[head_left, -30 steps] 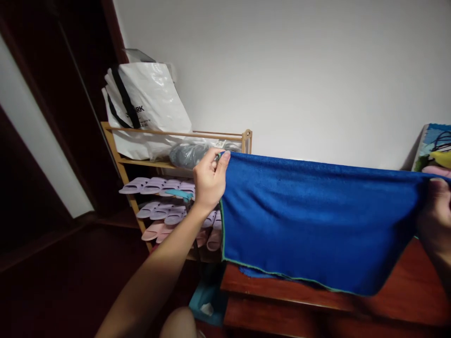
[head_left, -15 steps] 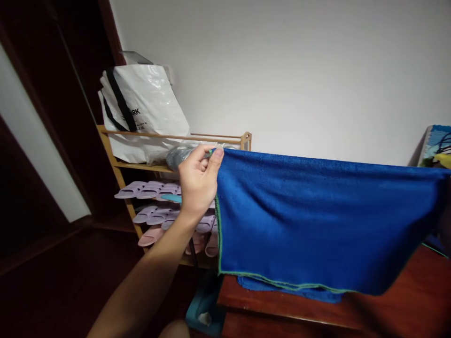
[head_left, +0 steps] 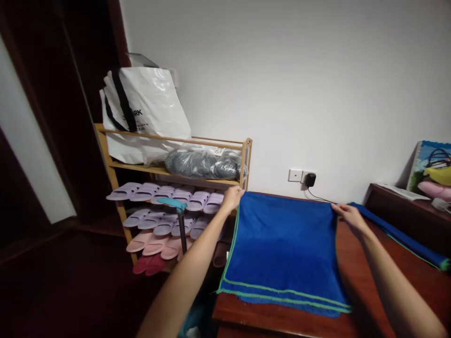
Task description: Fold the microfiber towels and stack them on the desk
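Note:
A blue towel [head_left: 285, 244] with green stitched edges is stretched between my two hands, its near edges lying over the wooden table [head_left: 243, 319]. At its far left corner my left hand [head_left: 233, 197] pinches the fabric. My right hand [head_left: 347, 217] grips the far right corner between thumb and fingers. Another blue cloth shows a little from under the near edge of the towel. Off to the right, a long folded blue cloth [head_left: 405, 239] with green trim lies on the table.
Left of the table stands a wooden shoe rack [head_left: 114, 188] with rows of slippers [head_left: 197, 199] and a white bag [head_left: 151, 103] on top. A turquoise-topped handle [head_left: 172, 203] rises before it. A black plug [head_left: 310, 180] sits in the wall; a dark raised shelf [head_left: 391, 206] is at right.
The towel was held up in the air and has come down onto the table. Both hands moved down and away from me, and my right hand is now plainly visible.

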{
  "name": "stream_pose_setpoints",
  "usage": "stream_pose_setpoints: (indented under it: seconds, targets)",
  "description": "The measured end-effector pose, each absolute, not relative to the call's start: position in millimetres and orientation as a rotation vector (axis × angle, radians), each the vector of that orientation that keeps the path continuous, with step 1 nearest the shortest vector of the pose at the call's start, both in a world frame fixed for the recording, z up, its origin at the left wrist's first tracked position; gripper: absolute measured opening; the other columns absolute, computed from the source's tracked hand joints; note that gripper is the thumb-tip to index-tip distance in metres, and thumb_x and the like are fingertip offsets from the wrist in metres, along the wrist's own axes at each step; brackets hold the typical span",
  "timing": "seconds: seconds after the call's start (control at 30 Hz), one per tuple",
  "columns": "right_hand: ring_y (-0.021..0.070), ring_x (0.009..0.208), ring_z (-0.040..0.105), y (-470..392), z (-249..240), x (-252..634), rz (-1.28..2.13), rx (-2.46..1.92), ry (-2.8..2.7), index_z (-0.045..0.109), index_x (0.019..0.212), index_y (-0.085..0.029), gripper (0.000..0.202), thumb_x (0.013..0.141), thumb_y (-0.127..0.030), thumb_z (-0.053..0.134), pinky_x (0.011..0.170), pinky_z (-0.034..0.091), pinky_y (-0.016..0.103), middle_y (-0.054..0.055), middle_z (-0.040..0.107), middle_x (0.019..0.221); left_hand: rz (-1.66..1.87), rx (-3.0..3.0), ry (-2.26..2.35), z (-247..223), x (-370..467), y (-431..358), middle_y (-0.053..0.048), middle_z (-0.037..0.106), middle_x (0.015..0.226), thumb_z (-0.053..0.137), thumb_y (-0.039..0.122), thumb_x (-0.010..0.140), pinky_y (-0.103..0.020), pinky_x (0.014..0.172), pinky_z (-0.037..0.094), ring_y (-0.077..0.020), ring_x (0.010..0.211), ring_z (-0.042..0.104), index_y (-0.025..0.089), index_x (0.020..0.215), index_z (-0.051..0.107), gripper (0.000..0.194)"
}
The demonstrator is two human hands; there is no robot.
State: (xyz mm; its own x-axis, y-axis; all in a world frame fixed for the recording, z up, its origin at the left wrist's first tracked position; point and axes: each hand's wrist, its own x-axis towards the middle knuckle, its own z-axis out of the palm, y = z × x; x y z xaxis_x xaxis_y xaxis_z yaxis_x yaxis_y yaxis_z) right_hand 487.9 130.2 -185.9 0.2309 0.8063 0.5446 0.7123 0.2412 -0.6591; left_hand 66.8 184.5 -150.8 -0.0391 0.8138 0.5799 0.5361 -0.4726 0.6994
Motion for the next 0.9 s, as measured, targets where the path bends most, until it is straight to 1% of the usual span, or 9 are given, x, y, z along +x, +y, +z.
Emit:
stream_pose_setpoints:
  seconds: [0.07,0.13,0.2,0.3,0.57,0.63,0.73,0.8,0.9]
  targets:
    - [0.0055,0.047,0.045,151.5,-216.4,485.1,0.278,-1.545,-1.504,0.056,0.058,-0.014,0.053,0.073,-0.065,0.055,0.046,0.038,0.019,-0.003,0.050,0.051,1.341,2.018,1.573,-172.1,71.6,198.3,-0.005,0.063,0.098,0.057,0.031,0.093,-0.032,0.069,0.054,-0.0156,0.079,0.063,0.013,0.105,0.060,0.021]
    - [0.0042,0.047,0.043,168.5,-243.0,484.7,0.383,-1.592,-1.478,0.053,0.061,-0.014,0.048,0.079,-0.058,0.054,0.046,0.038,0.019,-0.005,0.047,0.052,1.175,2.058,1.687,-189.2,74.5,209.7,-0.007,0.061,0.108,0.056,0.030,0.093,-0.037,0.076,0.053,-0.0187,0.089,0.062,0.014,0.112,0.058,0.025]
    - [0.0036,0.047,0.042,181.8,-262.8,486.9,0.452,-1.630,-1.448,0.051,0.063,-0.014,0.044,0.084,-0.053,0.052,0.047,0.037,0.018,-0.007,0.045,0.052,1.044,2.097,1.780,-201.3,76.3,218.8,-0.007,0.061,0.108,0.056,0.030,0.094,-0.038,0.078,0.053,-0.0192,0.090,0.062,0.014,0.112,0.058,0.024]
    - [0.0039,0.048,0.042,197.1,-279.9,491.4,0.504,-1.667,-1.431,0.052,0.065,-0.014,0.043,0.086,-0.051,0.052,0.048,0.037,0.019,-0.007,0.045,0.054,0.868,2.166,1.895,-211.6,80.2,229.5,-0.007,0.061,0.108,0.056,0.031,0.094,-0.038,0.078,0.053,-0.0193,0.090,0.062,0.014,0.111,0.058,0.024]
    - [0.0075,0.062,0.052,213.2,-290.3,491.6,0.388,-1.922,-1.513,0.058,0.079,-0.012,0.037,0.087,-0.048,0.052,0.059,0.046,0.023,-0.003,0.055,0.070,0.530,2.322,2.064,-233.7,96.2,246.8,-0.009,0.057,0.117,0.057,0.031,0.093,-0.041,0.082,0.052,-0.0219,0.098,0.060,0.015,0.119,0.055,0.030]
    - [0.0098,0.070,0.056,209.4,-286.3,485.3,0.304,-1.997,-1.545,0.059,0.086,-0.013,0.033,0.087,-0.046,0.053,0.067,0.048,0.027,-0.001,0.059,0.079,0.482,2.352,2.063,-240.3,98.9,243.9,-0.009,0.057,0.117,0.058,0.031,0.092,-0.042,0.082,0.052,-0.0220,0.097,0.060,0.015,0.119,0.055,0.031]
    - [0.0178,0.099,0.056,201.9,-279.0,457.1,0.132,-1.978,-1.651,0.057,0.109,-0.017,0.039,0.090,-0.049,0.045,0.088,0.045,0.038,0.008,0.059,0.109,0.479,2.455,1.980,-250.3,110.2,233.2,-0.013,0.054,0.124,0.052,0.030,0.096,-0.046,0.090,0.046,-0.0261,0.109,0.055,0.014,0.125,0.052,0.033]
    - [0.0238,0.120,0.046,198.0,-278.5,426.3,0.073,-1.868,-1.809,0.050,0.126,-0.019,0.052,0.090,-0.054,0.037,0.101,0.035,0.041,0.011,0.051,0.130,0.480,2.569,1.827,-258.0,123.7,225.5,-0.015,0.048,0.134,0.043,0.032,0.099,-0.046,0.100,0.038,-0.0278,0.124,0.045,0.016,0.132,0.047,0.037]
    - [0.0241,0.134,0.033,194.1,-286.4,381.2,0.138,-1.726,-2.079,0.043,0.136,-0.029,0.060,0.087,-0.062,0.034,0.109,0.026,0.041,0.004,0.040,0.144,0.400,2.677,1.581,-269.7,143.7,218.9,-0.008,0.038,0.147,0.034,0.045,0.099,-0.045,0.108,0.026,-0.0256,0.136,0.030,0.025,0.139,0.041,0.046]
